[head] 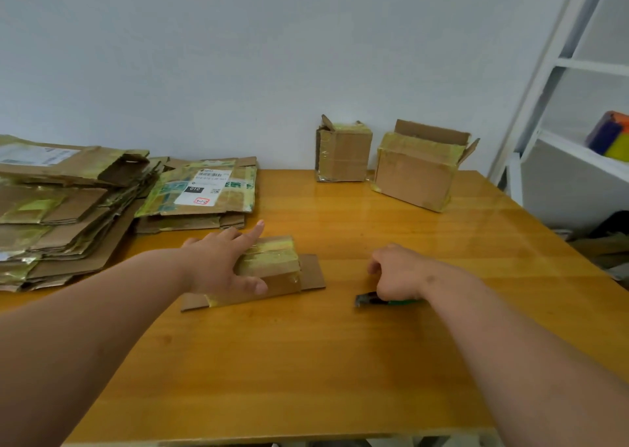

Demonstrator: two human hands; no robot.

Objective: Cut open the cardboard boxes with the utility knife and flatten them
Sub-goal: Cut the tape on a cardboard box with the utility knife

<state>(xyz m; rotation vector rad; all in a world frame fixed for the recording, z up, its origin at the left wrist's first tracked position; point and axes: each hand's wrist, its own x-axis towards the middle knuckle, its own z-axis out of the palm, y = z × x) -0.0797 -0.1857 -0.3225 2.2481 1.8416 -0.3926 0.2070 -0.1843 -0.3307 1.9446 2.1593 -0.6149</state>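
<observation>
A small flattened cardboard box (282, 269) with yellowish tape lies on the wooden table (306, 361) in front of me. My left hand (221, 263) presses flat on its left part with straight, spread fingers. To the right, my right hand (398, 273) grips a utility knife (369, 299) with a green handle, its dark tip pointing left just above the tabletop. Two upright taped boxes stand at the back: a small cardboard box (343, 152) and a larger cardboard box (418, 171) with open flaps.
Stacks of flattened cardboard (68, 215) fill the table's left side, topped near the middle by a labelled piece (204, 188). A white shelf unit (578, 106) stands at the right with a coloured object (609, 137) on it. A wall runs behind the table.
</observation>
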